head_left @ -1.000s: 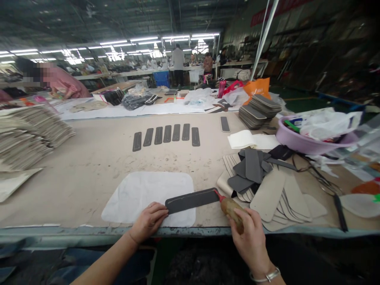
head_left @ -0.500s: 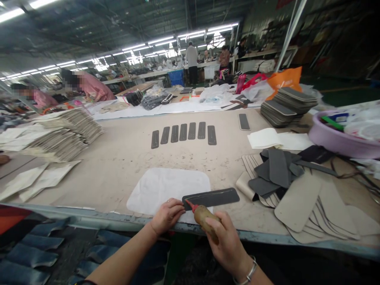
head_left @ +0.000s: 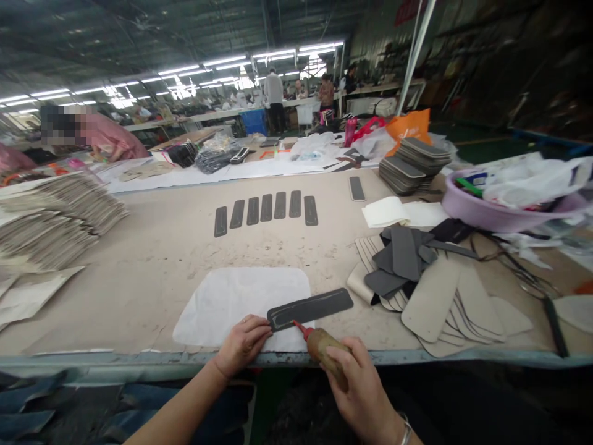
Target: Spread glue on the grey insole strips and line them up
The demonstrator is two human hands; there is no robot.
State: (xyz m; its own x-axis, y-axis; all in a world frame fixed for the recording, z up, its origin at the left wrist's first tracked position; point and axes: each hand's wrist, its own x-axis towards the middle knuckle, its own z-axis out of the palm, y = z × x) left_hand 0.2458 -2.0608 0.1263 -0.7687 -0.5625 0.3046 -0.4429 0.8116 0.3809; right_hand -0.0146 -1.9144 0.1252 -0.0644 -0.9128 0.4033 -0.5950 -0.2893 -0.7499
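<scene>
A long dark grey strip with rounded ends [head_left: 319,305] lies tilted near the table's front edge, its left part over a white sheet [head_left: 231,296]. My left hand [head_left: 245,343] pinches the strip's left end, fingers pressed together. In my right hand [head_left: 354,380] is a brownish squeeze bottle [head_left: 322,347] with a red nozzle, whose tip touches the strip near its lower edge. A thin shiny line loops round the strip's left end. Farther back, several small dark strips [head_left: 266,208] stand in a row, with similar thin lines on them.
Right: loose dark and beige pieces [head_left: 430,303], a purple basin [head_left: 491,213], a dark-handled tool [head_left: 555,324] and stacked grey pieces [head_left: 403,173]. Left: a tall pile of cream sheets [head_left: 50,216]. A person in pink [head_left: 115,133] bends over the table's far left side.
The bottle's tip has moved right along the strip's lower edge, and the line now curves round the left end. My left hand still holds that end. The view has turned rightward.
</scene>
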